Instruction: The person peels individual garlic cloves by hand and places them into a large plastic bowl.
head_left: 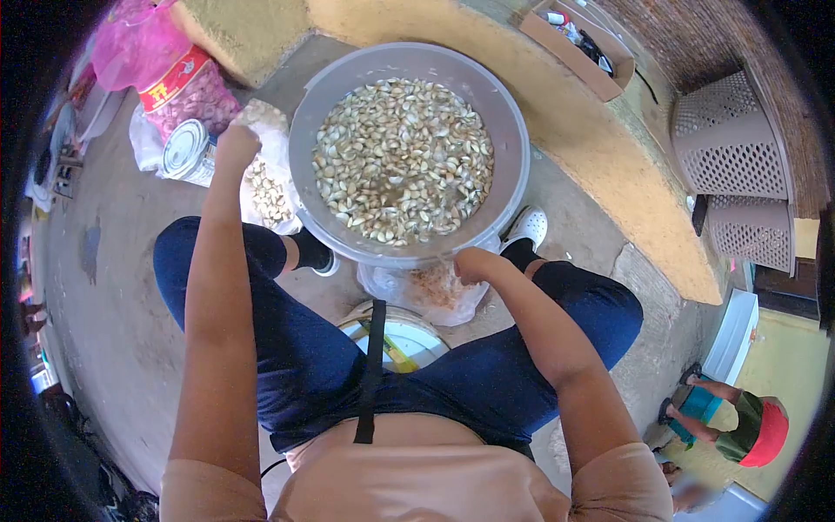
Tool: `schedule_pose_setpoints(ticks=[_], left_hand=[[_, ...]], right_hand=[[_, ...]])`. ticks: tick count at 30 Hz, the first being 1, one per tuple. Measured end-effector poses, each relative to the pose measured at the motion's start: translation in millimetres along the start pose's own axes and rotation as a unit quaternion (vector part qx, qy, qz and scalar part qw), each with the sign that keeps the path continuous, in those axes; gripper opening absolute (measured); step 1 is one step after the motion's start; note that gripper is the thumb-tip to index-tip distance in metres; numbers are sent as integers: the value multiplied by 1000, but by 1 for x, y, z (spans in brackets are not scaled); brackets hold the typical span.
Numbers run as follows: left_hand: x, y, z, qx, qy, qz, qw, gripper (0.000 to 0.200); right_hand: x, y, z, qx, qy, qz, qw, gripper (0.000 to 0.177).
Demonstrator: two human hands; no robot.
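Observation:
A large grey basin (pixel 517 187) full of garlic cloves (pixel 404 157) in water stands before me. To its left, a white plastic bag (pixel 280 143) holds more garlic cloves (pixel 268 193). My left hand (pixel 237 146) is closed at this bag's upper edge; what its fingers hold is hidden. My right hand (pixel 474 265) is closed just below the basin's near rim, over a clear plastic bag (pixel 435 296) with brownish peelings in it. Whatever lies between its fingers is too small to make out.
A pink mesh sack (pixel 196 100) of garlic bulbs and a lidded can (pixel 185 150) stand at the upper left. A cardboard box (pixel 578 48) sits on the ledge (pixel 600 178). Plastic crates (pixel 731 135) are at right. Another person (pixel 752 426) is at lower right.

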State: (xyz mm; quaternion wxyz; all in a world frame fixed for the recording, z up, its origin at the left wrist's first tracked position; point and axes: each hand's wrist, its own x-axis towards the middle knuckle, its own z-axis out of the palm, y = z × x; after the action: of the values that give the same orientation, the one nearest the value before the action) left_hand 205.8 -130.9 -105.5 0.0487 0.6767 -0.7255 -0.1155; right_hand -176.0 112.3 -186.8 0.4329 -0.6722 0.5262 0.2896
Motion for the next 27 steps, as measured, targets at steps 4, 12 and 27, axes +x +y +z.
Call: schedule_pose_setpoints(ticks=[4, 12, 27], left_hand=[[3, -48, 58, 82, -18, -33, 996, 17], [10, -90, 73, 99, -16, -54, 993, 18], [-33, 108, -10, -60, -192, 253, 946, 25]], right_hand=[[8, 3, 2, -38, 43, -31, 998, 27], [-13, -19, -21, 9, 123, -83, 989, 30], [-3, -7, -56, 128, 228, -67, 963, 29]])
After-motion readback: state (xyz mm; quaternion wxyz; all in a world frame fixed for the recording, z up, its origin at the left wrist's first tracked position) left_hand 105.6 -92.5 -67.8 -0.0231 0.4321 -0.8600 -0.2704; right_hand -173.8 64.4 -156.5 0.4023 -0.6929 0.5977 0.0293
